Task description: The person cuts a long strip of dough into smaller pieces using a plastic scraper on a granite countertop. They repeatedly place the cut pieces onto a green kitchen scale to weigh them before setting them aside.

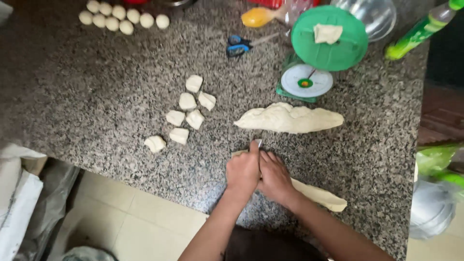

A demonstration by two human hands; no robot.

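Under everything lies the speckled granite counter (96, 67), grey and black, hard and polished, and my two hands meet near its front edge. Beyond my knuckles and a little to the right rests the biggest dough (290, 118), a long, lumpy, soft loaf, pale cream and dusted matte. Farther off in that direction stands the green kitchen scale (333, 43), its round plastic pan carrying a small folded dough scrap (327, 34), its white dial facing me. The dough strip (319, 195) I am working is a slimmer, smoother roll that runs from under my palms out to the right, tapering to a blunt end. My left hand (242, 171) is clenched over a small blade (258, 143), only its pale tip showing past my forefinger, pressed down on the strip's near end. My right hand (274, 178) lies beside it, touching it, fingers curled down on the strip and gripping it. Up and to the left of my grip sit seven cut dough pieces (186, 113), blocky and soft-edged, loosely clustered. Far off at the back left corner lie smooth round dough balls (123, 19) in rows. Blue-handled scissors (238, 46) lie straight ahead, well apart.
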